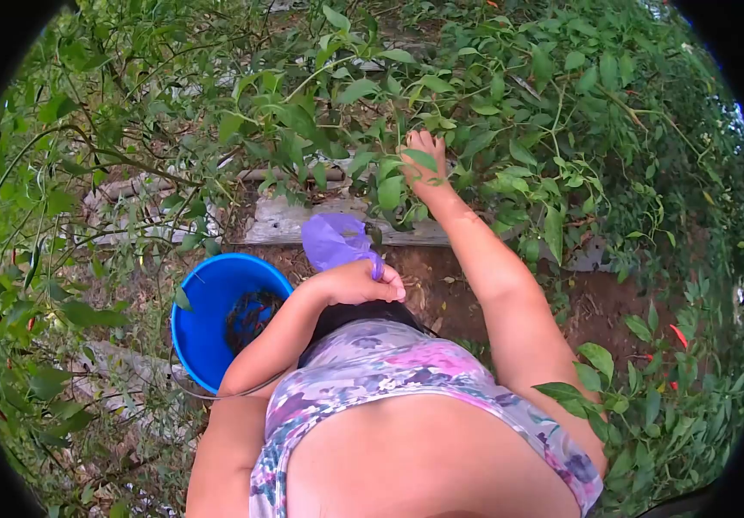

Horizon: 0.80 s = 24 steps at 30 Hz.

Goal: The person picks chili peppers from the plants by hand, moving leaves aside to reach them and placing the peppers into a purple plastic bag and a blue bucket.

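Observation:
My left hand [361,282] is in front of my waist, its fingers curled round part of a thin purple bag [335,242] that hangs loosely beyond it. Against my left forearm, a blue bucket [195,324] with its wire handle lies to the left; dark contents [253,319] show at its bottom. My right hand [424,164] reaches up among the leaves of a green plant [389,186]. Its fingers are bent, partly behind leaves, and whatever they touch is hidden.
Dense pepper plants surround me on both sides and ahead. Red peppers [679,336] show at the lower right. Weathered grey boards [294,220] lie across brown soil [596,306] under the branches. Leafy stems [592,388] overlap my right upper arm.

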Each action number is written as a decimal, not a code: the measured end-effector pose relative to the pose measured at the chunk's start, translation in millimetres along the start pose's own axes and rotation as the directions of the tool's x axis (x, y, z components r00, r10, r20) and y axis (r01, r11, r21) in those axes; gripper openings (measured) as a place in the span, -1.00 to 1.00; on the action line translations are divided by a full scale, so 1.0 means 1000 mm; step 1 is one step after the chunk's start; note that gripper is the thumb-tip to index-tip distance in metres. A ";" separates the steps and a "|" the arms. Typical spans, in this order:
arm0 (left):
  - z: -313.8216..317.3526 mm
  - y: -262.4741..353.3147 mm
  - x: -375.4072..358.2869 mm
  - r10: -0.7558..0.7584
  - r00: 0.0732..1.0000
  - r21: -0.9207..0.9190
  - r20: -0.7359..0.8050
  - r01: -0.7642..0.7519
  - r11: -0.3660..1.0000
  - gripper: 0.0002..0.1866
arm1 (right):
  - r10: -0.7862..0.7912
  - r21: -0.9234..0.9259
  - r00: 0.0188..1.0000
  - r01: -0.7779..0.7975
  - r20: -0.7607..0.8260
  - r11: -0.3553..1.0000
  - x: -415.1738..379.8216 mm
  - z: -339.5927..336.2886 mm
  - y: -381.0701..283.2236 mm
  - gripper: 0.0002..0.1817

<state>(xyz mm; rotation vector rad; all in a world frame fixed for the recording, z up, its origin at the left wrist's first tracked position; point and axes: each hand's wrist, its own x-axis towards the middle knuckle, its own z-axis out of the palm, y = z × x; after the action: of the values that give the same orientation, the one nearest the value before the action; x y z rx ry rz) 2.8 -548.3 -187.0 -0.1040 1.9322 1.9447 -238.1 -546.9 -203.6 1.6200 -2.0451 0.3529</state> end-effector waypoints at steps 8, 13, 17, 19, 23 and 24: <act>-0.011 0.005 -0.025 -0.150 0.966 -0.253 -0.210 0.095 0.963 -0.79 | 0.059 0.105 0.998 -0.058 -0.004 0.993 -0.025 0.031 0.016 -0.89; -0.006 0.029 -0.035 -0.132 0.906 -0.304 -0.403 0.004 0.953 -0.83 | -0.021 0.173 1.000 0.017 0.021 0.985 -0.022 0.023 0.004 -0.91; -0.009 0.029 -0.041 -0.162 0.848 -0.370 -0.505 -0.044 0.928 -0.85 | 0.178 0.085 0.971 -0.193 0.162 0.978 -0.022 0.039 0.002 -0.91; -0.009 0.027 -0.042 -0.164 0.843 -0.405 -0.512 -0.069 0.912 -0.86 | 0.206 0.098 0.949 -0.235 0.238 0.967 -0.020 0.024 0.006 -0.90; -0.008 0.019 -0.037 -0.130 0.841 -0.408 -0.525 -0.115 0.906 -0.86 | 0.126 0.294 0.965 -0.192 0.229 0.936 -0.027 0.015 0.007 -0.90; -0.008 0.019 -0.036 -0.136 0.828 -0.402 -0.544 -0.116 0.908 -0.85 | 0.106 0.314 0.967 -0.177 0.231 0.933 -0.027 0.013 0.006 -0.90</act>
<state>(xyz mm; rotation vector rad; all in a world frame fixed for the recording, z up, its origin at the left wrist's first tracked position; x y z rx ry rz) 27.8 -563.0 -157.5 -0.9073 1.7602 2.4966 -242.0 -529.2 -228.2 1.7706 -2.3741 0.6334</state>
